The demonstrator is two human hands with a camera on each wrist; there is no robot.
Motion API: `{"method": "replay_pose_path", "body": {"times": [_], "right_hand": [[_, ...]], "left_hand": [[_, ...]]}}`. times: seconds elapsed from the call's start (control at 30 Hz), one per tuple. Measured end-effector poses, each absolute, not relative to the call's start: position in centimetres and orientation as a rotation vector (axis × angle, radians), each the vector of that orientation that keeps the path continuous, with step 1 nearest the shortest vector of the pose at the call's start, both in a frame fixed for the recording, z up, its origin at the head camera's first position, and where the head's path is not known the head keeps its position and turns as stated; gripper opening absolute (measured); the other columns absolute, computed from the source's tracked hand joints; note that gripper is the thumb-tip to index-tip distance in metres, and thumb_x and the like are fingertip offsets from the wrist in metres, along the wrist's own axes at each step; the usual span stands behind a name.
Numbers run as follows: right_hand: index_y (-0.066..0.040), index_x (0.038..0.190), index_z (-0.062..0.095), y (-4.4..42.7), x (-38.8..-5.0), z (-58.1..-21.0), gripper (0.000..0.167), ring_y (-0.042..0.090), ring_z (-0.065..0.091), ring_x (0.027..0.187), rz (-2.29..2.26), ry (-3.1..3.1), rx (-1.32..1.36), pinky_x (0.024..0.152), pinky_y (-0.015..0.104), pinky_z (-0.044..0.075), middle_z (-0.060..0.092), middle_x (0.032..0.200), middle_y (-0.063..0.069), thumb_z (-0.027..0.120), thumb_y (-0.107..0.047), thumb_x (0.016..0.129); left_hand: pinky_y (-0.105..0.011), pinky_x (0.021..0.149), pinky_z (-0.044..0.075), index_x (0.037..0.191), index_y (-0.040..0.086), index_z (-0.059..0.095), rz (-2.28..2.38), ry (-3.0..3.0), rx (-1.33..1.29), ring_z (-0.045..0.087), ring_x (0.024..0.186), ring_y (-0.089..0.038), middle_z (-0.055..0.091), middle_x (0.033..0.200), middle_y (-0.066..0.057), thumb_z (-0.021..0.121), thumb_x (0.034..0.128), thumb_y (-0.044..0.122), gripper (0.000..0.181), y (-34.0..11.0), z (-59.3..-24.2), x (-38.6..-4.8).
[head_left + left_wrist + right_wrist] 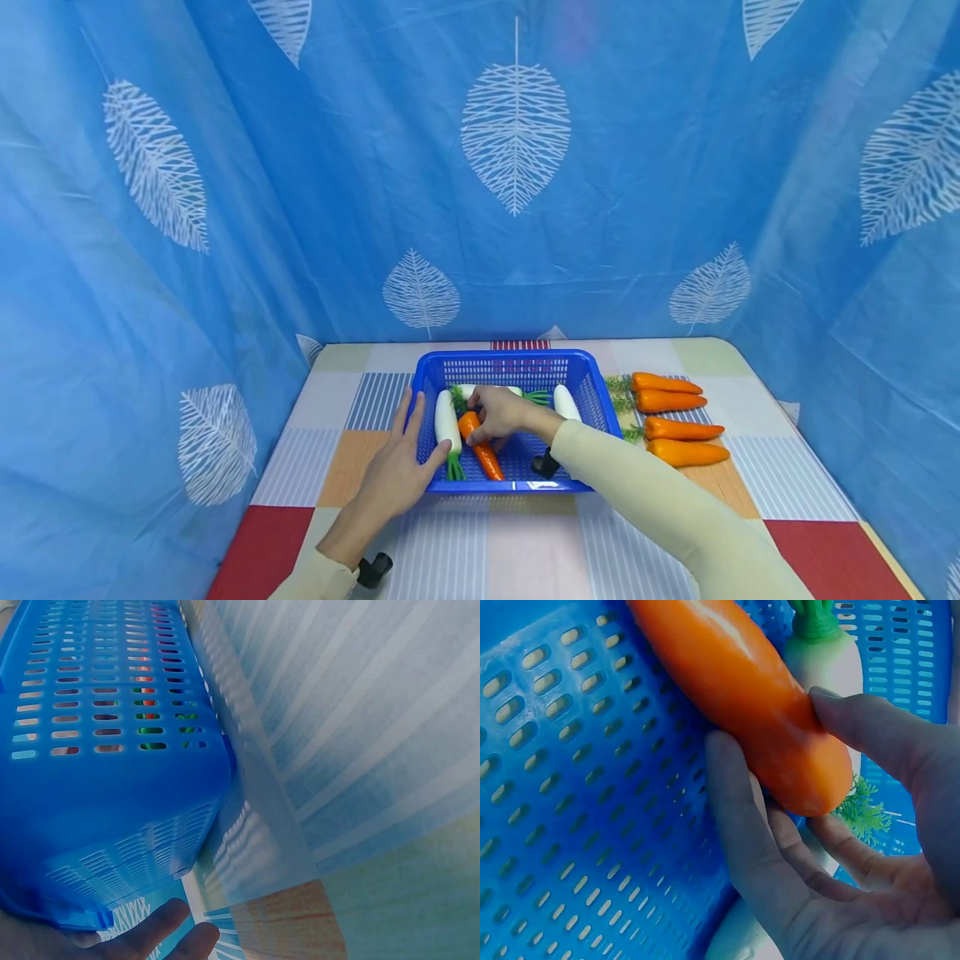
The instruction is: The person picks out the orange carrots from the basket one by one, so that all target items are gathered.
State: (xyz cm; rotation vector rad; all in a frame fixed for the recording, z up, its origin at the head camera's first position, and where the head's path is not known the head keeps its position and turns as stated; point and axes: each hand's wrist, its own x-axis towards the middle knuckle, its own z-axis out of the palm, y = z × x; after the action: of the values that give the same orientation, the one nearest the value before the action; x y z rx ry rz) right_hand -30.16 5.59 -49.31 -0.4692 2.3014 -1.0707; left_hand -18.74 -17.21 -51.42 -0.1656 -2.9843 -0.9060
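Observation:
My right hand (504,412) reaches into a blue plastic basket (502,354) and pinches an orange carrot (742,690) by its thick end, thumb on one side and fingers on the other. The carrot's thin end points toward the basket's near side. Left of it lies a white radish (447,423) with green stems. Another white radish (467,390) lies across the back, partly behind the hand, and a third white radish (566,403) is at the right. My left hand (401,468) is at the basket's left near corner with its fingers extended along the outside.
Several carrots (686,452) with green tops lie on the table right of the basket. A patchwork-patterned cloth (532,542) covers the table. Blue curtains (600,250) with white leaf prints stand behind and at both sides.

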Motion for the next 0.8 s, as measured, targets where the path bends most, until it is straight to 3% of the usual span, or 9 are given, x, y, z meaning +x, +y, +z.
{"method": "replay_pose_path", "body": {"times": [0.53,0.8], "right_hand": [[-0.003,0.143,0.064,7.2,-29.8,-48.3,0.056,0.028,0.082,0.101,-1.15,2.304,-0.482,0.076,0.046,0.076,0.081,0.122,0.021,0.094,-0.006,0.096],[-0.003,0.143,0.064,9.5,-29.5,-47.3,0.056,0.028,0.082,0.098,-1.232,2.315,-0.465,0.078,0.047,0.077,0.078,0.126,0.024,0.095,-0.01,0.097]], "left_hand": [[-0.069,0.112,0.066,0.189,0.017,0.018,-0.897,-2.994,-0.125,0.053,0.164,-0.057,0.005,0.199,-0.016,0.066,0.1158,0.057,0.096,-17.2,-51.4,-18.6],[-0.07,0.113,0.065,0.189,0.015,0.019,-0.906,-2.989,-0.135,0.053,0.164,-0.057,0.004,0.199,-0.015,0.066,0.1159,0.057,0.096,-17.0,-51.3,-18.7]]}}
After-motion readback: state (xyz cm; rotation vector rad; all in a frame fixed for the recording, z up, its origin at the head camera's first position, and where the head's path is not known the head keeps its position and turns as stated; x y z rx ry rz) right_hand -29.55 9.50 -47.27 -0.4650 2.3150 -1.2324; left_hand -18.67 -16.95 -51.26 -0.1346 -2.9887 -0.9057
